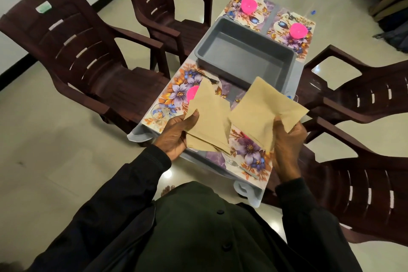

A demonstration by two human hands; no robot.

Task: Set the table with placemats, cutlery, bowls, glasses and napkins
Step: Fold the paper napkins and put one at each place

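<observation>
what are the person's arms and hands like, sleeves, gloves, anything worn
Both arms wear long black sleeves, the left sleeve and right sleeve ending at the wrists. The left hand and right hand are bare: no gloves, and no ring or watch shows.

1 head cam, looks fwd & steeply down, close over hands [176, 137] & table [295, 73].
</observation>
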